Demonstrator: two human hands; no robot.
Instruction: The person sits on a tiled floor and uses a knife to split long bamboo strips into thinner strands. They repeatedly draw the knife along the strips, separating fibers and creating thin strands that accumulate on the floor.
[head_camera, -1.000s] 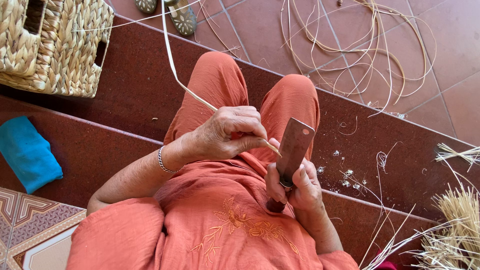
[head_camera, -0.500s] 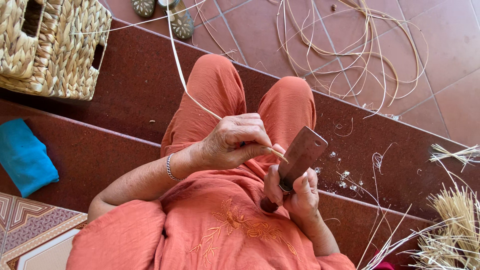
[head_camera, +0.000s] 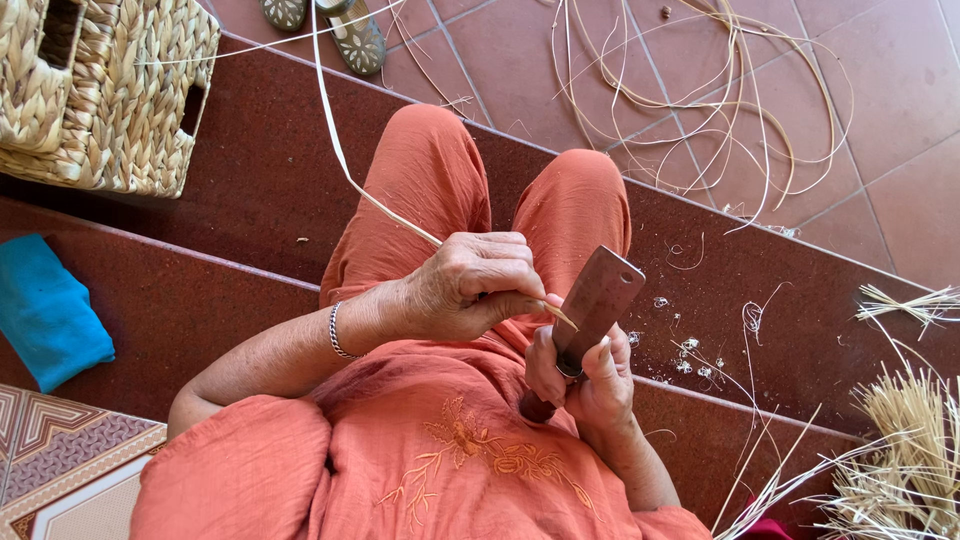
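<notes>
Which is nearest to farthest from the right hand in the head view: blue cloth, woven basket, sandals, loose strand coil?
From the right hand:
1. Loose strand coil, up on the tiled floor, right of the knees.
2. Sandals, top edge, left of centre.
3. Woven basket, top left corner.
4. Blue cloth, far left edge, on the step.

one head-worn view looks steeply down, close over the seated lap, steps and tiled floor beyond

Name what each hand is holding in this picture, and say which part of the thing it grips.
The left hand pinches a thin cane strip near its lower end. The right hand grips a broad-bladed knife by its dark handle, blade pointing up.
</notes>
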